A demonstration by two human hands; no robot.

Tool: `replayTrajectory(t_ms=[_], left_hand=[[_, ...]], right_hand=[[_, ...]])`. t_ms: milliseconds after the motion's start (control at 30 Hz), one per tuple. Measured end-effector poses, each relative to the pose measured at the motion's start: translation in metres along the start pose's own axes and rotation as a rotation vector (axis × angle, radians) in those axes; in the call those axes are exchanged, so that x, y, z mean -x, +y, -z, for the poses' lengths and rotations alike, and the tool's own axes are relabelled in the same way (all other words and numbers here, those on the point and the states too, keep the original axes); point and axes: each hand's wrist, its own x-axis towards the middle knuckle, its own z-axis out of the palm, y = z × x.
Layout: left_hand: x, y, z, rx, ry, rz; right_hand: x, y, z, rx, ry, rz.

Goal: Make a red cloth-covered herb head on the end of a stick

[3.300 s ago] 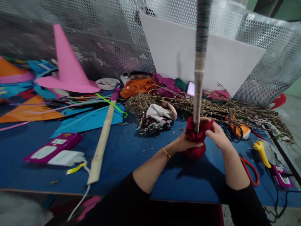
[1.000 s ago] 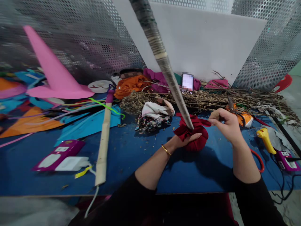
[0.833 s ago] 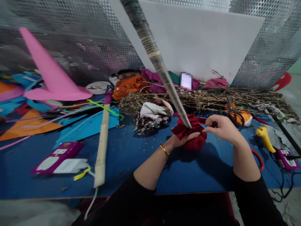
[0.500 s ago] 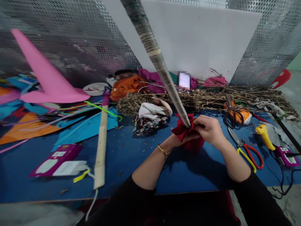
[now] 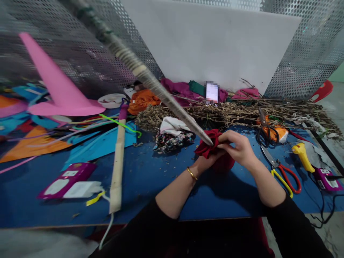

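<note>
Just right of frame centre, red cloth (image 5: 205,149): gathered at the end of a banded pole (image 5: 167,101).
My left hand (image 5: 206,162): gripping the cloth's near side.
My right hand (image 5: 238,146): pinching its upper folds.
Red-and-yellow-handled scissors (image 5: 275,165): on the counter (image 5: 145,190), lower right.

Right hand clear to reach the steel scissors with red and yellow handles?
Probably yes: the scissors lie uncovered beside the right forearm on the blue table, but the right hand would first have to leave the gathered dark-red cloth.
</note>
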Motion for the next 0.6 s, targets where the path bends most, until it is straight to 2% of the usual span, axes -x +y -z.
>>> replayTrajectory(t_ms=[100, 133, 167, 233, 333, 433, 600], left_hand=[[-0.003, 0.008, 0.000, 0.177, 0.087, -0.037], [-0.004, 0.010, 0.003, 0.210, 0.112, -0.056], [-0.005, 0.012, 0.005, 0.228, 0.147, -0.072], [-0.005, 0.013, 0.012, 0.217, 0.228, -0.088], [-0.004, 0.013, 0.018, 0.141, 0.275, -0.079], [-0.004, 0.008, 0.018, 0.079, 0.282, -0.051], [-0.009, -0.008, 0.003, -0.083, 0.411, -0.007]], right_hand=[[-0.006, 0.019, 0.011, -0.152, 0.237, -0.219], [-0.008, 0.025, 0.011, -0.202, 0.265, -0.298], [-0.008, 0.031, 0.008, -0.258, 0.244, -0.371], [-0.007, 0.037, -0.003, -0.381, 0.095, -0.456], [0.000, 0.036, -0.024, -0.400, -0.094, -0.423], [0.005, 0.032, -0.035, -0.244, -0.111, -0.389], [0.005, 0.036, -0.027, -0.132, -0.238, -0.298]])
